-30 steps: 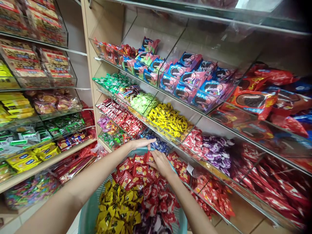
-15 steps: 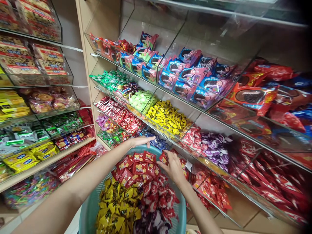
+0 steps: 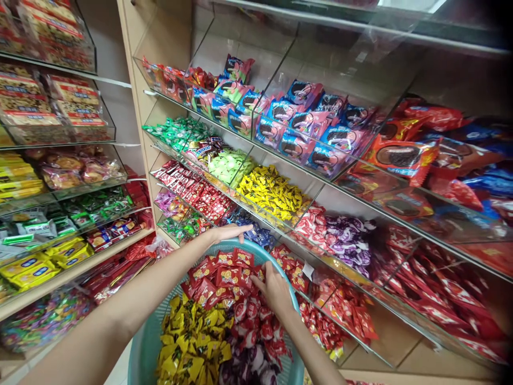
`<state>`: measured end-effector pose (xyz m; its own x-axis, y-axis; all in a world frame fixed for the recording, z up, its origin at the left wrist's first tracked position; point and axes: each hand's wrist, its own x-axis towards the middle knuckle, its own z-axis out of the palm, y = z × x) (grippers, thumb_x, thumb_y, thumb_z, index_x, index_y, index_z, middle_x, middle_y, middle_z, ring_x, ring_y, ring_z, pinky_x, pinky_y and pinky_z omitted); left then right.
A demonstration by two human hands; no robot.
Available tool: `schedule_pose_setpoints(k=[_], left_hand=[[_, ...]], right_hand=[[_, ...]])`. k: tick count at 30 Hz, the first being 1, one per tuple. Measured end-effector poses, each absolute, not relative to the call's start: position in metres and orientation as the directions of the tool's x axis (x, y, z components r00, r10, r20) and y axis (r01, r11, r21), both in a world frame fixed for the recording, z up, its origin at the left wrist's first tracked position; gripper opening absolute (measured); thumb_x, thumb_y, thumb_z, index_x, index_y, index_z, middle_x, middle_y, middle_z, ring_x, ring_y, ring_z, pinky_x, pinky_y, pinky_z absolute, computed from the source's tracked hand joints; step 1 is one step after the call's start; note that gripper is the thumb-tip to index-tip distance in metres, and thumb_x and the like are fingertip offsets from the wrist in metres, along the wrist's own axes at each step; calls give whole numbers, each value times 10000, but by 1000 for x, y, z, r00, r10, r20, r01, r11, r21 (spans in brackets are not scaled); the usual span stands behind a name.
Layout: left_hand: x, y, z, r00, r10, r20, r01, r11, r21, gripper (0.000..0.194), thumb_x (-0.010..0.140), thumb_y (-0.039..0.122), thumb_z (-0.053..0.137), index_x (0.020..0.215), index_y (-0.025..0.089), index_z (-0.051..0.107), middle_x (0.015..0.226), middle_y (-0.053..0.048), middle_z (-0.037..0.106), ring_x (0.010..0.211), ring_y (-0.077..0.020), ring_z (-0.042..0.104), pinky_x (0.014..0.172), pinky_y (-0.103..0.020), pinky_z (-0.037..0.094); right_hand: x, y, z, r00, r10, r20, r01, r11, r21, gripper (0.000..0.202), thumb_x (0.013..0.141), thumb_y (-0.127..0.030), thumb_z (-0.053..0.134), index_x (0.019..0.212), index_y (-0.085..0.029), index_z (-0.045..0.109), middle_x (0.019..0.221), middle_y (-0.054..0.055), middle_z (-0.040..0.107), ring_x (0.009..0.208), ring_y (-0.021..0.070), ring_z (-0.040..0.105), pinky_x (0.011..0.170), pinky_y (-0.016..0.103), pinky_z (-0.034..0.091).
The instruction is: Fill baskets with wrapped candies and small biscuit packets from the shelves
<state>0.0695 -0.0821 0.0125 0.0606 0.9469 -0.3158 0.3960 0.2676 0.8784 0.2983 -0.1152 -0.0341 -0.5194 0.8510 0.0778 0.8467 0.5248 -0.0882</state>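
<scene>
A teal plastic basket (image 3: 138,342) holds yellow packets (image 3: 192,342), red packets (image 3: 228,275), red-and-white wrapped candies (image 3: 256,315) and purple ones (image 3: 248,366). My left hand (image 3: 230,232) lies over the basket's far rim, its index finger stretched out to the right and its other fingers hidden. Inside the basket's right side, my right hand (image 3: 272,289) reaches down to the red packets, with thumb and fingers bent and apart. One red packet shows beside its fingertips; whether the fingers grip it cannot be made out.
Clear-fronted shelves (image 3: 256,141) of wrapped sweets rise ahead and to the right. Below them, a bin of red packets (image 3: 290,267) with a small white tag stands just beyond the basket's rim. Another shelf unit (image 3: 52,136) with packaged snacks stands at the left.
My right hand has moved from the basket's right rim, beside the bin, leftward and down over the red packets in the basket. My left hand stays at the far rim. The view has shifted slightly.
</scene>
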Motion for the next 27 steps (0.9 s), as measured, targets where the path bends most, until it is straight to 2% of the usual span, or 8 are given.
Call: schedule_pose_setpoints(k=[4,11,16,21,23,27], left_hand=[[70,-83,15,53,954,-296,427,246,870,648,645,771,373,532,181,615,636,-21,586,646,-165,513,654,-270,384],[72,-81,16,74,930,-359,371,308,876,656,609,793,394,548,173,600,561,-2,545,541,-143,490,581,-269,391],[70,-79,13,77,924,-375,358,325,875,653,595,800,400,570,181,606,571,-3,564,516,-139,482,548,-267,383],[69,-76,13,75,939,-336,394,281,875,643,617,785,398,538,184,612,590,-3,572,574,-148,498,605,-265,392],[69,-75,14,79,940,-332,409,273,871,641,627,778,396,539,185,622,649,-8,597,628,-160,520,644,-267,398],[68,-75,14,67,943,-327,436,267,859,645,632,780,387,542,189,630,695,-14,610,686,-177,535,684,-276,400]], right_hand=[[300,-115,-38,-527,841,121,837,539,-99,212,852,-385,456,936,-193,426,939,70,580,749,195,610,531,248,353],[312,-115,-49,-570,809,145,772,587,-243,103,856,-237,451,939,-197,497,951,57,566,792,170,593,627,248,420],[316,-111,-39,-576,789,215,738,615,-279,184,869,-306,418,964,-194,528,953,59,578,766,165,587,656,260,429],[348,-73,-17,-380,870,313,796,480,-368,304,893,-380,317,894,-181,546,891,67,610,788,164,582,712,268,416],[367,-50,-18,-308,928,210,875,363,-321,332,871,-424,343,876,-171,558,882,90,624,837,197,587,724,295,415],[395,-17,-37,-228,953,-197,965,194,-179,495,728,-589,487,868,-126,589,885,154,636,828,257,606,676,336,437]])
